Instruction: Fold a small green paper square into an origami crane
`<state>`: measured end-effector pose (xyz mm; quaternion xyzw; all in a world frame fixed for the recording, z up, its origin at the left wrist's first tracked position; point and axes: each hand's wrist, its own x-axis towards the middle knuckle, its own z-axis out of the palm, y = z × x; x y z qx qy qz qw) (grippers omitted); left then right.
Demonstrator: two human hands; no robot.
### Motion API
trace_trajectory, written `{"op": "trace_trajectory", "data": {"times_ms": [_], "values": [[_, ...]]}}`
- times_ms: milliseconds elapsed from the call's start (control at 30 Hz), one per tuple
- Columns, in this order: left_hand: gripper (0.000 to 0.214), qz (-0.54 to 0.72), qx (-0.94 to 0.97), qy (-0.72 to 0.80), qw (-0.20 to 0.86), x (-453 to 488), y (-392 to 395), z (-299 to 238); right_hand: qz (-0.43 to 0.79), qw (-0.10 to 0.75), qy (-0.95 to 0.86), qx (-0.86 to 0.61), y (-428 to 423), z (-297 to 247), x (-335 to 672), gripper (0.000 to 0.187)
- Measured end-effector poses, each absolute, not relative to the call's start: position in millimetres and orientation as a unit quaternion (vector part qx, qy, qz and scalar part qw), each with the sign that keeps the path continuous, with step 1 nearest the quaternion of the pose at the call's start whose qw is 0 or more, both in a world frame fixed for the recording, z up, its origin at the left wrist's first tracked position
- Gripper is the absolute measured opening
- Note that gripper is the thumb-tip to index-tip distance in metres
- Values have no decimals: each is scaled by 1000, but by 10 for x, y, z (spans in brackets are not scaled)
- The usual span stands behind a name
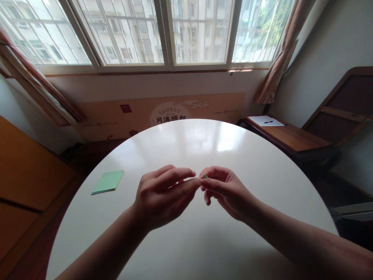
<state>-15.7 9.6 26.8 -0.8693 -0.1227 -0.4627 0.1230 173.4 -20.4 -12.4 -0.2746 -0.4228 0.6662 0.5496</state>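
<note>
Both my hands meet above the middle of the round white table (262,163). My left hand (161,196) and my right hand (225,190) touch at the fingertips, pinching a tiny folded piece of green paper (205,176) between them. Most of that paper is hidden by the fingers, and only a small green corner shows. A thin pinkish edge also shows at my left fingertips. A stack of green paper sheets (108,181) lies flat on the table to the left, well apart from my hands.
A wooden side table (291,138) with a white sheet and a pen (266,121) stands at the right. A printed cardboard panel (163,112) leans under the window. A wooden cabinet (26,175) is at the left.
</note>
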Motion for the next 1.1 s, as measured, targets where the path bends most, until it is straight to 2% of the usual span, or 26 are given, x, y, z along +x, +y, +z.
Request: {"op": "trace_trajectory", "data": {"times_ms": [400,833,1100], "values": [[18,-505,-843,-178,48,-98,85,219,663,560,-413,-277,-213,-85,1747,14],[7,-503,-792,-288,-191,10,37,105,698,562,-325,-303,-229,-114,1715,19],[5,-515,-792,-269,-188,-7,63,106,719,549,-310,-294,-225,-166,1672,18]]}}
